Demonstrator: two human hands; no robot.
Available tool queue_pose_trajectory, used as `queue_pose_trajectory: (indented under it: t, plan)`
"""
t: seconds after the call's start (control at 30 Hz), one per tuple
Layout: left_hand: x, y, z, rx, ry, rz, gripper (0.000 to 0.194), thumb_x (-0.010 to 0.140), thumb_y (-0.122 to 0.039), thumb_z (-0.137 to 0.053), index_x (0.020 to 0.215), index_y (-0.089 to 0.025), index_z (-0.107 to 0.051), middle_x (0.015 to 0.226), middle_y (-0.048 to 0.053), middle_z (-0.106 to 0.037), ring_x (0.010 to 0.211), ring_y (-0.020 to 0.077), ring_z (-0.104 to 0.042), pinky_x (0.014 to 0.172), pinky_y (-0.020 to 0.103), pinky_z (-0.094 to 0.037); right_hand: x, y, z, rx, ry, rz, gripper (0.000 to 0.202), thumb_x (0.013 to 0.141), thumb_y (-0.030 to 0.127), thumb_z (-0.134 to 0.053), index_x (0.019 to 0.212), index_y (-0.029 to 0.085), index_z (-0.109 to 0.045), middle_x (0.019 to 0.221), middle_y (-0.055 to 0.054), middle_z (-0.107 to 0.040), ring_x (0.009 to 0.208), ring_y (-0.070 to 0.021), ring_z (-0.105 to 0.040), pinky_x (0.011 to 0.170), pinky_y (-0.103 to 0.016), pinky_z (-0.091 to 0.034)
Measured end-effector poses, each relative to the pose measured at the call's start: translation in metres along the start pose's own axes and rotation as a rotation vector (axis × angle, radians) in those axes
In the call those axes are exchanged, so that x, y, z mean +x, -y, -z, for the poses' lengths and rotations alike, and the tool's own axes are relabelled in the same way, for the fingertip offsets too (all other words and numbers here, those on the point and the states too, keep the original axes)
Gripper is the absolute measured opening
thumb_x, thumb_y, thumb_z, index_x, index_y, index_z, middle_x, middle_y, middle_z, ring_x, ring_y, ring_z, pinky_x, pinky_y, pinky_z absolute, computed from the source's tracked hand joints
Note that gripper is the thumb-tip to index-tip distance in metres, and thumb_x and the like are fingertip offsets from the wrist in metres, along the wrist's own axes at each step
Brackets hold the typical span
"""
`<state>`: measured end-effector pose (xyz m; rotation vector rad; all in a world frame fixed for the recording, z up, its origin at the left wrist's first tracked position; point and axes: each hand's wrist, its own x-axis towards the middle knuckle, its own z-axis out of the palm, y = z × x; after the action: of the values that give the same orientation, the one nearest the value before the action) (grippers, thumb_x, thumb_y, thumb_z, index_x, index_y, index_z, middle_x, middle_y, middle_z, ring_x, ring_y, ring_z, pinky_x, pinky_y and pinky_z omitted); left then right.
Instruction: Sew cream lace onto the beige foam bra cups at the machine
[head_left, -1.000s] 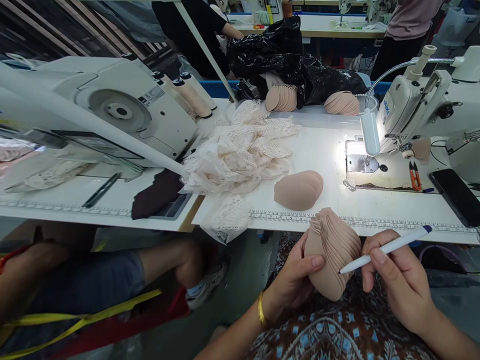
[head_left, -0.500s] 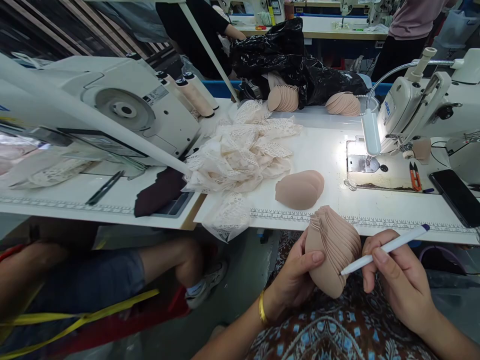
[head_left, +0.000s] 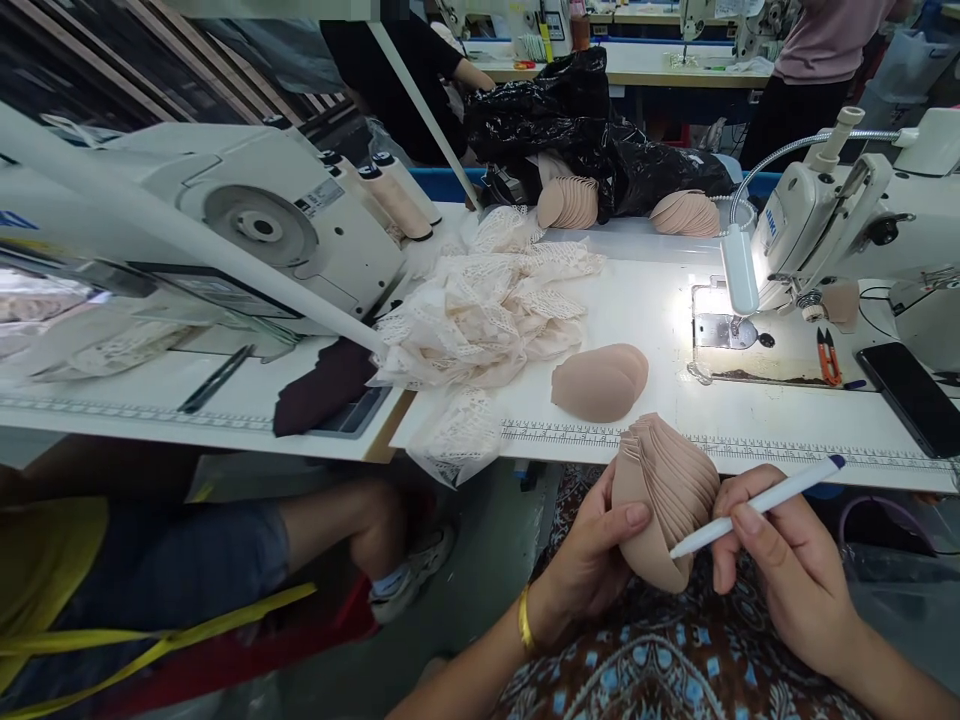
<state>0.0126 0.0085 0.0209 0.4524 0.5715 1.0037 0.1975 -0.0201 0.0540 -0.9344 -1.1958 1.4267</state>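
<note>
My left hand [head_left: 589,545] grips a fanned stack of beige fabric cup pieces [head_left: 667,490] over my lap, with the thumb lying across the front piece. In my right hand [head_left: 787,560] is a white marker pen [head_left: 757,505] with a dark blue end, held between thumb and fingers. Its tip touches, or nearly touches, the lower part of the stack. On the table just beyond lie a few more beige cup pieces [head_left: 600,382], overlapping each other. To their left is a heap of cream lace trim [head_left: 487,310].
A lit sewing machine [head_left: 817,220] stands at right, beside orange thread snips [head_left: 828,357] and a black phone [head_left: 911,400]. More cup stacks [head_left: 568,202] sit at the back by a black plastic bag [head_left: 555,110]. A second machine [head_left: 247,220] and a seated person's leg [head_left: 337,520] are at left.
The pen and my right hand have shifted slightly left, and the pen tip now sits a little further left and lower on the stack. My left hand keeps its hold.
</note>
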Motion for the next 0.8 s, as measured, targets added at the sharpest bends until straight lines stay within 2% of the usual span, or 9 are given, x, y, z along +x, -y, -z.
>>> queue_pose_trajectory:
  t: [0.17, 0.27, 0.33, 0.43, 0.53, 0.6, 0.67, 0.73, 0.8]
  plan:
    - [-0.001, -0.001, -0.001, -0.002, -0.009, 0.012, 0.070, 0.079, -0.039, -0.088, 0.139, -0.016, -0.059, 0.112, 0.013, -0.076, 0.103, 0.0322, -0.073, 0.087, 0.038, -0.058, 0.001, -0.001, -0.004, 0.101, -0.090, -0.089, 0.022, 0.112, 0.041, -0.052, 0.105, 0.025, -0.064, 0.065, 0.003, -0.067, 0.061, -0.0155, -0.059, 0.066, -0.029, -0.046]
    - [0.007, -0.029, -0.004, 0.075, 0.023, -0.022, 0.073, 0.076, -0.039, -0.090, 0.138, -0.016, -0.061, 0.119, 0.015, -0.074, 0.108, 0.0353, -0.071, 0.088, 0.040, -0.058, 0.002, -0.001, 0.002, 0.164, -0.248, -0.112, 0.024, 0.107, 0.047, -0.058, 0.103, 0.025, -0.066, 0.059, 0.003, -0.062, 0.060, -0.0172, -0.056, 0.066, -0.031, -0.042]
    - [0.025, -0.062, -0.007, 0.184, 0.028, -0.100, 0.077, 0.072, -0.039, -0.093, 0.139, -0.018, -0.061, 0.127, 0.015, -0.071, 0.116, 0.0376, -0.068, 0.090, 0.041, -0.058, 0.005, -0.005, 0.010, 0.171, -0.325, -0.130, 0.024, 0.105, 0.049, -0.060, 0.102, 0.026, -0.067, 0.058, 0.003, -0.059, 0.061, -0.0178, -0.055, 0.067, -0.031, -0.041]
    - [0.071, -0.116, -0.010, 0.444, -0.031, -0.273, 0.072, 0.075, -0.041, -0.090, 0.137, -0.017, -0.062, 0.136, 0.017, -0.066, 0.127, 0.0398, -0.060, 0.096, 0.043, -0.056, 0.009, -0.018, 0.025, 0.151, -0.374, -0.144, 0.023, 0.104, 0.049, -0.061, 0.100, 0.027, -0.066, 0.059, 0.002, -0.058, 0.062, -0.0188, -0.053, 0.066, -0.031, -0.042]
    - [0.130, -0.155, -0.006, 0.775, -0.156, -0.255, 0.059, 0.086, -0.051, -0.076, 0.127, -0.012, -0.062, 0.127, 0.019, -0.068, 0.118, 0.0350, -0.063, 0.094, 0.044, -0.055, 0.010, -0.030, 0.035, 0.130, -0.377, -0.128, 0.025, 0.102, 0.051, -0.064, 0.098, 0.026, -0.066, 0.060, 0.001, -0.057, 0.061, -0.0193, -0.053, 0.063, -0.031, -0.043]
    - [0.161, -0.168, -0.003, 0.876, -0.220, -0.243, 0.053, 0.087, -0.049, -0.075, 0.119, -0.009, -0.063, 0.120, 0.022, -0.069, 0.114, 0.0353, -0.063, 0.095, 0.048, -0.054, 0.008, -0.031, 0.037, 0.124, -0.409, -0.157, 0.027, 0.102, 0.053, -0.064, 0.098, 0.026, -0.066, 0.062, 0.001, -0.057, 0.062, -0.0192, -0.052, 0.065, -0.032, -0.045]
    - [0.178, -0.177, -0.001, 0.961, -0.269, -0.286, 0.051, 0.087, -0.047, -0.077, 0.119, -0.011, -0.063, 0.120, 0.020, -0.068, 0.118, 0.0359, -0.060, 0.101, 0.051, -0.049, 0.005, -0.028, 0.037, 0.118, -0.463, -0.209, 0.029, 0.102, 0.055, -0.063, 0.099, 0.027, -0.066, 0.063, 0.001, -0.055, 0.063, -0.0193, -0.051, 0.066, -0.033, -0.048]
    - [0.180, -0.184, -0.003, 1.048, -0.295, -0.356, 0.052, 0.085, -0.046, -0.079, 0.124, -0.015, -0.062, 0.123, 0.017, -0.068, 0.126, 0.0362, -0.055, 0.109, 0.051, -0.043, 0.003, -0.023, 0.037, 0.113, -0.502, -0.241, 0.031, 0.101, 0.057, -0.064, 0.099, 0.027, -0.067, 0.063, 0.001, -0.054, 0.063, -0.0197, -0.052, 0.065, -0.033, -0.049]
    - [0.169, -0.189, -0.007, 1.131, -0.295, -0.418, 0.055, 0.084, -0.043, -0.081, 0.128, -0.017, -0.063, 0.127, 0.014, -0.068, 0.132, 0.0365, -0.051, 0.114, 0.050, -0.038, 0.003, -0.022, 0.040, 0.105, -0.525, -0.240, 0.031, 0.099, 0.058, -0.065, 0.099, 0.027, -0.067, 0.064, 0.000, -0.055, 0.063, -0.0202, -0.054, 0.064, -0.033, -0.050]
